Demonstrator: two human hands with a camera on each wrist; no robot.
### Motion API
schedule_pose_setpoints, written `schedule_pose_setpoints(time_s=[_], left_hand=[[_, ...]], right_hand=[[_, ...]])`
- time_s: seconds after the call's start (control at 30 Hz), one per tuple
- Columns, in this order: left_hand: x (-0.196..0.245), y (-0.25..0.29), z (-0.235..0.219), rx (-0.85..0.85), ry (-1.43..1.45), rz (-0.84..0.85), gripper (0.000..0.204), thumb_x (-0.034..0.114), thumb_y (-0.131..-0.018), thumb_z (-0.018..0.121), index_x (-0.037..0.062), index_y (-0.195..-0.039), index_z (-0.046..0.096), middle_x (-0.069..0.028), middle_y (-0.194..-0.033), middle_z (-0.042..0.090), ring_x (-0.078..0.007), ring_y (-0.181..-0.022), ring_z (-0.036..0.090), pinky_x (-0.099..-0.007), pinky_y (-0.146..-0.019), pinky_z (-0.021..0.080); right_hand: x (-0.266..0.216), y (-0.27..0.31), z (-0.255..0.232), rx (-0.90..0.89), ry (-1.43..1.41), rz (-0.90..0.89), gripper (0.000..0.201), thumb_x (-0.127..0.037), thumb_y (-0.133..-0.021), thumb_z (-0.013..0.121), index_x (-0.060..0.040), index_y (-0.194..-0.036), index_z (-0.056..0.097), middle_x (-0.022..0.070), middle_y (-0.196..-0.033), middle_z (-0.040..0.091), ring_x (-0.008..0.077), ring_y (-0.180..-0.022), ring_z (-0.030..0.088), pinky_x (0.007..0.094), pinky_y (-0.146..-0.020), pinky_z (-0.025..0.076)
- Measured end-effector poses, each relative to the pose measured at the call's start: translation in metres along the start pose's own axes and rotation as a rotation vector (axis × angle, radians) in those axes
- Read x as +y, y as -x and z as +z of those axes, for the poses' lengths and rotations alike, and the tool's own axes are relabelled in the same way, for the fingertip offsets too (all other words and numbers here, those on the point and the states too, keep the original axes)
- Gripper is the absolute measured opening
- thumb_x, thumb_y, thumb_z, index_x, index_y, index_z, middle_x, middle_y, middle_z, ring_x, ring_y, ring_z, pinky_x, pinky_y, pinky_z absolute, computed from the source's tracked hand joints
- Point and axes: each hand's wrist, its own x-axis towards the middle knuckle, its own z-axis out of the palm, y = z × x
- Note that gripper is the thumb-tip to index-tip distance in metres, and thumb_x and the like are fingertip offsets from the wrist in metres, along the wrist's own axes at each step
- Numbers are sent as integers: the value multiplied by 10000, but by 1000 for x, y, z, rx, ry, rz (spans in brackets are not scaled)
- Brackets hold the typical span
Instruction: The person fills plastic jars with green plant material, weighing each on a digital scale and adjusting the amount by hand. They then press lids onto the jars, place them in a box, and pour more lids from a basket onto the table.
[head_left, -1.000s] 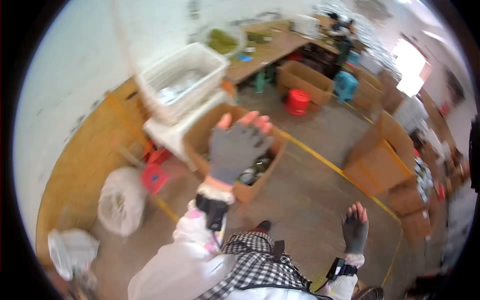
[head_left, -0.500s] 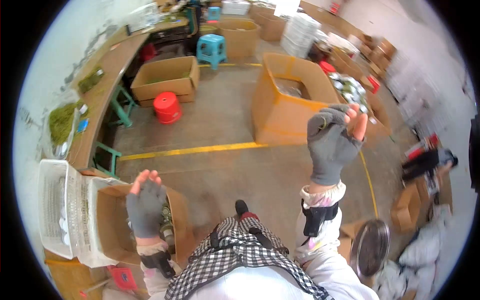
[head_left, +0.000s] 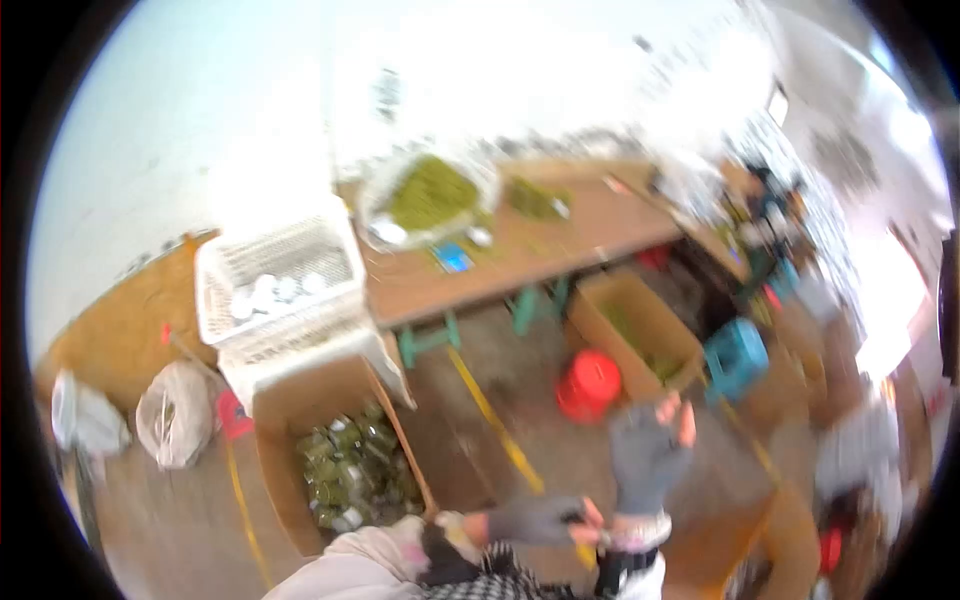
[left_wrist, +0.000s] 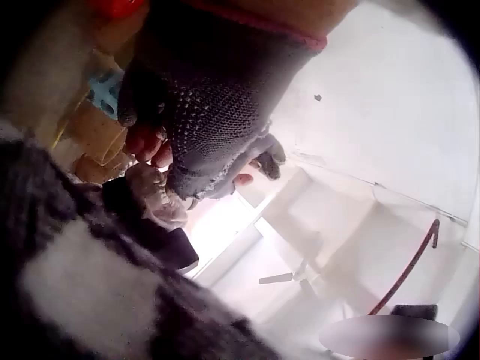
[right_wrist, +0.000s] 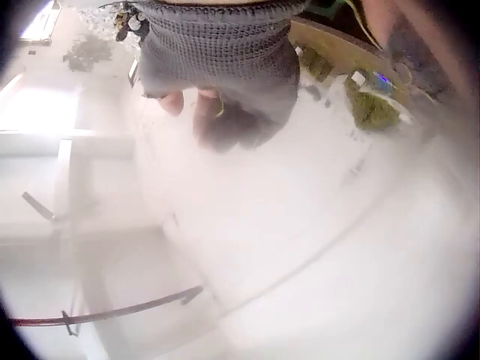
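Note:
My left hand (head_left: 540,520), in a grey fingerless glove, reaches across to my right wrist. Its bare fingertips are right at the pale right sleeve cuff (head_left: 637,528); I cannot tell whether they pinch it. In the left wrist view, that cuff (left_wrist: 155,196) lies just beyond the curled fingers (left_wrist: 142,142), above a dark wrist strap. My right hand (head_left: 650,455), gloved alike, is raised with its fingers loosely bent and nothing visible in its grasp. In the right wrist view, a thin yellowish loop (right_wrist: 220,109) shows by its blurred fingers.
An open cardboard box (head_left: 275,440) of green-filled jars (head_left: 350,465) stands at left. Behind it is a white basket (head_left: 215,300) holding white pieces. A brown table (head_left: 600,225) along the wall bears a bag of green material (head_left: 432,195). A red stool (head_left: 590,385) and blue stool (head_left: 737,355) stand beyond.
The head view has swung right, then back left to the table. My hands were apart; the left has now crossed over to the right wrist. The right hand stays raised.

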Motion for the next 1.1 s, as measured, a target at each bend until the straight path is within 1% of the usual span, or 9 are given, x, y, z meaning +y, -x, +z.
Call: schedule_pose_setpoints(time_s=[0.23, 0.33, 0.4, 0.53, 0.63, 0.77, 0.9, 1.03, 1.1], left_hand=[[-5, -133, -92, -110, 42, 38, 308, 257, -1002, 641, -19, -1138, 626, -66, -1077, 659, -141, -1029, 594, -307, -894, 480], [-19, -168, -134, -72, 111, -169, 330, 281, -1005, 635, -19, -1140, 618, -50, -1057, 642, -130, -1001, 581, -297, -880, 477], [-48, -192, -163, -219, 222, -253, 340, 294, -1002, 634, -1, -1171, 615, -26, -1012, 618, -116, -957, 562, -283, -852, 473], [-89, -227, -209, 130, 89, 40, 288, 268, -987, 630, 16, -1123, 657, -8, -938, 616, -104, -915, 547, -292, -814, 472], [-57, -246, -250, 261, 76, -188, 285, 261, -979, 638, -1, -1086, 665, -14, -947, 633, -106, -922, 547, -302, -820, 473], [-59, -256, -299, 489, 11, -232, 266, 250, -965, 662, -2, -1050, 670, -2, -919, 652, -102, -856, 564, -289, -772, 480], [-63, -255, -339, 760, 111, -18, 213, 235, -967, 675, 22, -976, 668, 12, -909, 645, -90, -842, 570, -270, -745, 474], [-49, -228, -410, 708, 201, -124, 168, 166, -971, 661, 4, -1008, 682, -31, -961, 681, -94, -889, 605, -262, -799, 490], [-40, -199, -456, 800, 370, -98, 188, 151, -992, 625, -17, -1046, 690, -65, -987, 701, -130, -906, 642, -278, -835, 511]], right_hand=[[-32, -147, -19, 77, 64, 12, 194, -277, -975, 608, -124, -1058, 695, -17, -943, 695, 140, -877, 626, 418, -895, 476], [-40, -208, -29, 2, 17, 12, 196, -272, -977, 608, -116, -1047, 703, -7, -939, 706, 146, -873, 629, 413, -896, 476], [-40, -254, -45, 34, -7, 76, 198, -272, -977, 609, -112, -1036, 709, -5, -939, 712, 137, -859, 630, 399, -883, 474], [-16, -339, -71, 29, 9, 198, 200, -282, -990, 586, -120, -1004, 703, -18, -927, 703, 130, -816, 626, 385, -838, 476], [8, -401, -79, 31, 20, 402, 200, -277, -993, 578, -117, -993, 697, -17, -907, 694, 136, -802, 619, 388, -830, 480], [57, -467, -78, -10, 24, 645, 199, -264, -986, 584, -101, -1000, 697, 3, -911, 680, 162, -825, 620, 409, -840, 498], [111, -514, -105, 57, 46, 858, 220, -252, -994, 569, -70, -1033, 686, 30, -926, 673, 187, -856, 628, 414, -864, 505], [165, -570, -162, -18, 205, 1001, 244, -213, -1016, 547, -8, -1098, 651, 90, -957, 680, 213, -883, 650, 374, -862, 528], [179, -598, -195, -135, 771, 1005, 236, -193, -1020, 550, 5, -1102, 649, 91, -974, 687, 203, -885, 661, 335, -831, 547]])
